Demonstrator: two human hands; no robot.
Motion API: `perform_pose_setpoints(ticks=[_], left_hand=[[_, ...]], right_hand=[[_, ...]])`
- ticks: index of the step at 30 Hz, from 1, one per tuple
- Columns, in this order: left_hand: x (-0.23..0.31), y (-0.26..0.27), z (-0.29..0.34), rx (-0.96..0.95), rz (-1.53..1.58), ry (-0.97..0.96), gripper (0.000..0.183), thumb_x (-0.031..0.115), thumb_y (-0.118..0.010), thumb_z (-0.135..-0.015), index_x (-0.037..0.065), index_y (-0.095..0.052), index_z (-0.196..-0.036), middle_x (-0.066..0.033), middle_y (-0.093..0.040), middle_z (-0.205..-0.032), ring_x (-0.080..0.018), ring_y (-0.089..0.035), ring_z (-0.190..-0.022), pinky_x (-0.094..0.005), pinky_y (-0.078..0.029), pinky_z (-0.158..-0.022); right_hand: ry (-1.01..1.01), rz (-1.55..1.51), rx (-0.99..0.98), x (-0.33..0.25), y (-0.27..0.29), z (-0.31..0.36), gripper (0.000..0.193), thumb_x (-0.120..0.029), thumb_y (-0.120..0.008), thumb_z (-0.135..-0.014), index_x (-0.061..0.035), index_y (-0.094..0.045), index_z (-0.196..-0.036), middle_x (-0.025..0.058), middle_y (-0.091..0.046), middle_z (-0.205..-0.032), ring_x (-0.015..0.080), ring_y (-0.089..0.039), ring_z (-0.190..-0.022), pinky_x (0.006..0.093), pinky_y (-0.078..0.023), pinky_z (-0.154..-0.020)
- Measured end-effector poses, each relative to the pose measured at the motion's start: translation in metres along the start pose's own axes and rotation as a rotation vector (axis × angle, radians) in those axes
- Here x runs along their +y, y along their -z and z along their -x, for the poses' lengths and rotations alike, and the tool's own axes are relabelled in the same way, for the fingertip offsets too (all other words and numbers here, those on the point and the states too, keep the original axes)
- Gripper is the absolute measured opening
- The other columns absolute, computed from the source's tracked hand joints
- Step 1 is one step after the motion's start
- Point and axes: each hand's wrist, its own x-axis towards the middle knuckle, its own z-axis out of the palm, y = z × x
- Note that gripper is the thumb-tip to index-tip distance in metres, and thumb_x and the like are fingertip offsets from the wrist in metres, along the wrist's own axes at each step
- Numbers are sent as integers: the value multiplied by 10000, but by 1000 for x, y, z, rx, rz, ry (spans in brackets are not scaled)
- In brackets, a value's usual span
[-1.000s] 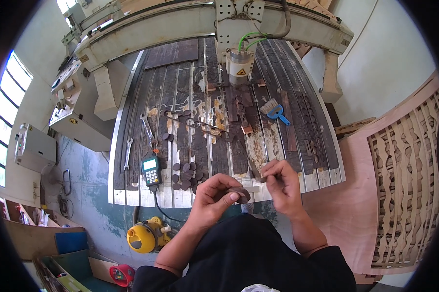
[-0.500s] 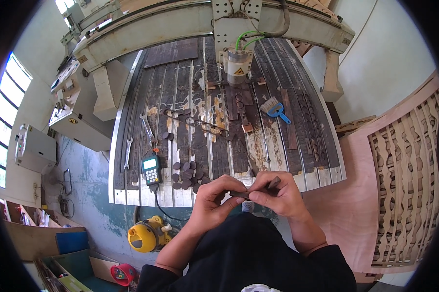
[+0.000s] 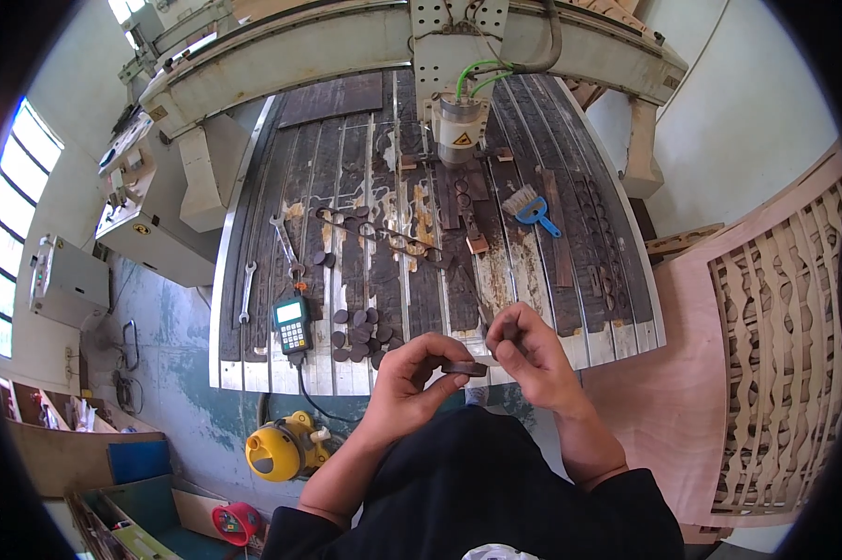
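My left hand [image 3: 411,378] pinches a dark brown wooden disc [image 3: 465,370] by its near side, its edge turned toward me. A little to the right, my right hand [image 3: 535,359] is raised apart from the disc, fingers curled round a small dark piece [image 3: 511,331] that is mostly hidden; its kind cannot be made out. Left of my hands, several loose dark discs [image 3: 358,334] lie on the slatted machine bed [image 3: 346,378]. Beyond them are dark strips with round holes [image 3: 383,233].
A router spindle [image 3: 460,126] hangs over the bed. Two wrenches [image 3: 284,245], a handheld controller [image 3: 292,322] with a cable and a blue-handled brush [image 3: 536,213] lie on it. A yellow machine [image 3: 283,450] stands on the floor; a carved lattice panel [image 3: 780,355] stands at right.
My right hand has pulled away from the disc, up and slightly to the right, with the dark piece. My left hand keeps hold of the disc in nearly the same place.
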Motion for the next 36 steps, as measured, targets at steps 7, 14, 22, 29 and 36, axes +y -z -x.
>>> perform_pose_setpoints(ticks=[7,14,22,29,36], left_hand=[[-3,-2,-2,108,-393,-136,204,-175,-603,-769,-21,-527,-880,-148,-606,-1051,-162,-607,-981,-287,-503,-829],[-7,-6,-1,124,-275,26,254,-141,-640,-760,0,-436,-812,-139,-592,-1083,-136,-583,-998,-285,-499,-842],[-5,-7,-4,160,208,154,238,-7,-671,-830,-17,-523,-1016,-106,-578,-1041,-137,-589,-928,-277,-503,-751],[-11,5,-7,36,185,349,220,121,-568,-935,2,-480,-1097,-111,-634,-861,-146,-613,-678,-252,-481,-574],[-6,2,-8,121,264,340,165,179,-515,-972,36,-471,-1040,-123,-622,-834,-138,-605,-658,-228,-444,-526]], right_hand=[[23,123,-11,14,11,0,340,-283,-654,-906,-23,-510,-1070,-2,-488,-877,48,-435,-811,191,-372,-724],[69,190,22,26,-2,-1,261,-191,-662,-898,-26,-542,-1061,-5,-566,-829,45,-500,-710,202,-409,-614],[71,42,130,24,-7,-1,170,-101,-641,-892,-12,-535,-991,9,-572,-810,43,-537,-722,209,-437,-616],[213,145,72,38,-4,-8,195,-137,-635,-897,8,-593,-1020,44,-596,-813,86,-563,-716,236,-451,-626],[212,388,177,24,11,-19,193,-181,-667,-875,-4,-628,-938,69,-616,-787,154,-600,-726,265,-461,-639]])
